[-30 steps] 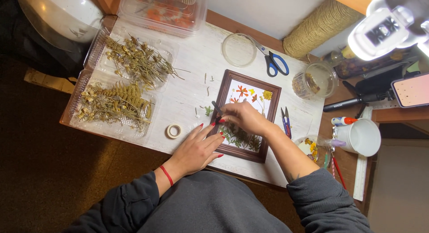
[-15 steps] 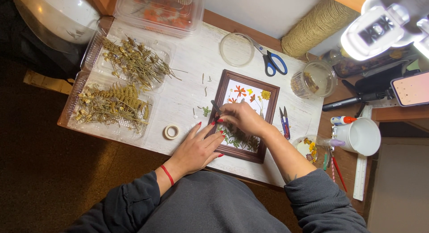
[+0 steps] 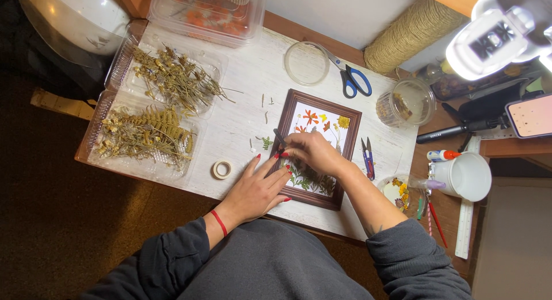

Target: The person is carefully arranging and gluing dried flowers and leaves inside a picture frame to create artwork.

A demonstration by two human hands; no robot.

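A dark wooden picture frame [image 3: 352, 112] lies on the white table, filled with pressed orange, yellow and green flowers on white paper. My right hand [image 3: 310, 152] rests over the frame's left middle and pinches slim dark tweezers [image 3: 279, 135], whose upper end points up and left past the frame's edge. My left hand [image 3: 256, 189] lies flat with fingers spread, its red-nailed fingertips pressing the frame's lower left edge. A small green sprig [image 3: 265, 142] sits just left of the frame.
Clear trays of dried plants [image 3: 155, 104] fill the left side. A tape roll [image 3: 222, 169], a round lid [image 3: 306, 63], blue scissors [image 3: 353, 81], snips [image 3: 367, 156], a glass jar [image 3: 408, 102], a white cup [image 3: 466, 176] and a twine spool [image 3: 411, 32] surround the frame.
Almost nothing differs; both hands stay at the frame's left side, with only a slight shift of the view.
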